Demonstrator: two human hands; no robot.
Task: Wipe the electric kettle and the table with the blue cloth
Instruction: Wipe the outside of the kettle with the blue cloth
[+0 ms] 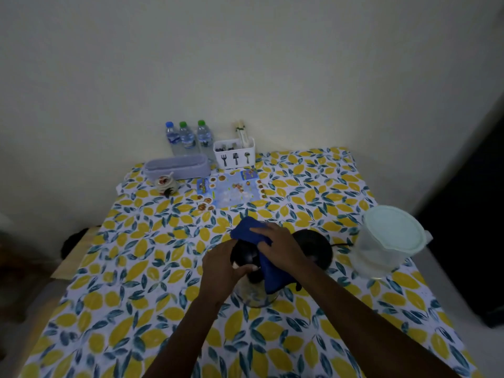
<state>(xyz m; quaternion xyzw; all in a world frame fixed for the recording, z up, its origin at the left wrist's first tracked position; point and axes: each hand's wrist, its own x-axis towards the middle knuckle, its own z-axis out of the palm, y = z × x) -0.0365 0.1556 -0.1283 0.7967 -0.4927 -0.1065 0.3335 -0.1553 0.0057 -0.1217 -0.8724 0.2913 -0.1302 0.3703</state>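
Note:
The electric kettle (255, 291), steel-bodied with a black lid, is off its round black base (316, 248) and sits in front of it on the lemon-print table (136, 282). My left hand (221, 268) grips the kettle at its lid and left side. My right hand (278, 242) presses the blue cloth (246, 231) onto the top of the kettle. Part of the cloth hangs down the kettle's right side. Both hands hide much of the lid.
A clear plastic jug (387, 241) with a pale lid stands to the right. At the back are three water bottles (188, 137), a white cutlery holder (234, 154), a lilac box (177, 166), a small jar (165, 184) and a printed leaflet (231, 189). A wall rises behind.

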